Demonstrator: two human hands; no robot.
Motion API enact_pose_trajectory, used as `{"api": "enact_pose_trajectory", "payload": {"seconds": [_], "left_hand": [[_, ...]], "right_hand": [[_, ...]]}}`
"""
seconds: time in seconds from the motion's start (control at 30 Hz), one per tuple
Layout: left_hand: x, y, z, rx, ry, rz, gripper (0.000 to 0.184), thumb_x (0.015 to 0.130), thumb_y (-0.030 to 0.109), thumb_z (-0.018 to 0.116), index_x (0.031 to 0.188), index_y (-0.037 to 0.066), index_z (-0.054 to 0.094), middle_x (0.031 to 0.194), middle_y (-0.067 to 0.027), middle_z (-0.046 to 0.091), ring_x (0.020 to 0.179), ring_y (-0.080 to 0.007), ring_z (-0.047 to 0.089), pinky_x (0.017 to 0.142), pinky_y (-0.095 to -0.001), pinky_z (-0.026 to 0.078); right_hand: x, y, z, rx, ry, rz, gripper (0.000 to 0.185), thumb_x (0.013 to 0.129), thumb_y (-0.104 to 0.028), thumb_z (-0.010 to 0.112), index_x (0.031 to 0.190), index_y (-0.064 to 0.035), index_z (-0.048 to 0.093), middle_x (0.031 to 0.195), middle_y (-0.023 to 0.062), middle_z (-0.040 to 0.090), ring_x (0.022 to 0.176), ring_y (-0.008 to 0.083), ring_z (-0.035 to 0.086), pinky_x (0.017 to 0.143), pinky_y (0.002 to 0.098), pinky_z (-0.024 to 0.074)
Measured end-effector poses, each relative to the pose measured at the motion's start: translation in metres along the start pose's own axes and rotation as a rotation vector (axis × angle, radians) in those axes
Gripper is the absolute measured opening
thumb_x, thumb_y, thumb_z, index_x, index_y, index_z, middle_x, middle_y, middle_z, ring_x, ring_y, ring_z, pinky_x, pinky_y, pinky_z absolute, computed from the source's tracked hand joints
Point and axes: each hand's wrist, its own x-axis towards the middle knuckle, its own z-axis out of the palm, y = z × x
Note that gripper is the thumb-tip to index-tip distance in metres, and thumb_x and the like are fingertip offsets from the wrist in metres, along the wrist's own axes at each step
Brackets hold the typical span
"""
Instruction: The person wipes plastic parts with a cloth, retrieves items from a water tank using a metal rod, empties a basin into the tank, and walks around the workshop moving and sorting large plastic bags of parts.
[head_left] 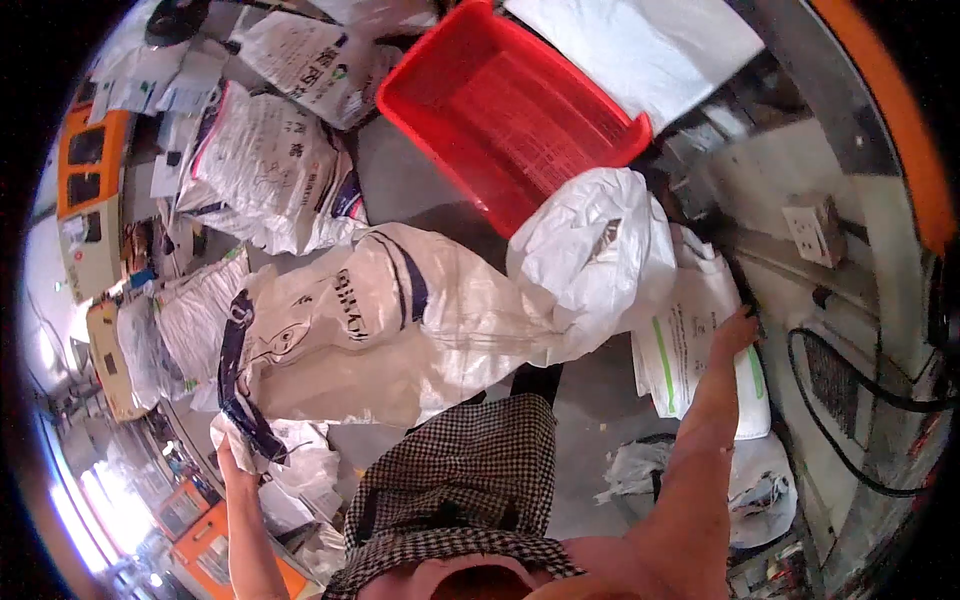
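Observation:
A large beige woven sack [400, 330] with dark blue bands and black print stretches across the middle, above the checked apron. My left hand [234, 462] is closed on the sack's left end, by the dark blue band. At the sack's right end bulges a crumpled white plastic bag [595, 255]. On the right, my arm reaches out to folded white sacks [690, 350] with green stripes. My right hand [735, 335] is at their right edge, its fingers curled against it and partly hidden.
A red plastic bin [510, 110] stands ahead, beside a white sheet-like bag [650, 45]. Full printed sacks [275, 170] lie at the upper left. Black cables [840, 450] loop beside a machine on the right. Orange machines [95, 150] stand on the left.

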Motion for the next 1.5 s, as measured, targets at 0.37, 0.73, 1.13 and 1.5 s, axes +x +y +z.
{"api": "enact_pose_trajectory", "payload": {"seconds": [0.37, 0.73, 1.13, 1.5], "left_hand": [[0.021, -0.01, -0.031, -0.303, 0.052, -0.089, 0.029, 0.075, 0.007, 0.047, 0.101, -0.005, 0.052, 0.089, -0.0105, 0.06, 0.077, -0.0212, 0.06, 0.069, -0.0308, 0.049], [0.012, -0.073, -0.043, -0.462, 0.312, 0.028, 0.03, 0.076, 0.004, 0.05, 0.103, -0.008, 0.05, 0.095, -0.0127, 0.059, 0.079, -0.0229, 0.06, 0.071, -0.0337, 0.049], [-0.035, -0.037, -0.017, -0.621, 0.703, -0.133, 0.039, 0.068, 0.001, 0.061, 0.105, -0.008, 0.051, 0.095, -0.0134, 0.059, 0.08, -0.0215, 0.059, 0.069, -0.0325, 0.048], [-0.015, -0.064, 0.041, -0.722, 0.854, 0.0, 0.058, 0.065, -0.002, 0.064, 0.118, -0.002, 0.039, 0.108, -0.0105, 0.053, 0.097, -0.0209, 0.052, 0.084, -0.0322, 0.042]], "right_hand": [[-0.179, -0.101, 0.003, 0.526, -0.581, -0.457, 0.069, 0.064, -0.043, 0.063, 0.111, 0.0053, 0.047, 0.106, 0.0225, 0.053, 0.103, 0.0353, 0.048, 0.09, 0.0399, 0.0335], [-0.2, -0.228, -0.083, 1.465, -0.931, -0.392, 0.067, 0.062, -0.021, 0.068, 0.118, 0.0019, 0.039, 0.117, 0.021, 0.043, 0.107, 0.0311, 0.041, 0.094, 0.0361, 0.0287], [-0.124, -0.381, -0.297, 0.703, -1.709, -0.494, 0.031, 0.08, -0.011, 0.044, 0.111, -0.007, 0.043, 0.095, 0.0106, 0.052, 0.073, 0.0208, 0.054, 0.06, 0.0375, 0.051], [-0.107, -0.554, -0.363, 0.673, -1.706, -0.579, 0.01, 0.072, -0.004, 0.044, 0.08, -0.001, 0.048, 0.074, 0.0105, 0.048, 0.064, 0.024, 0.048, 0.076, 0.0451, 0.0475]]}}
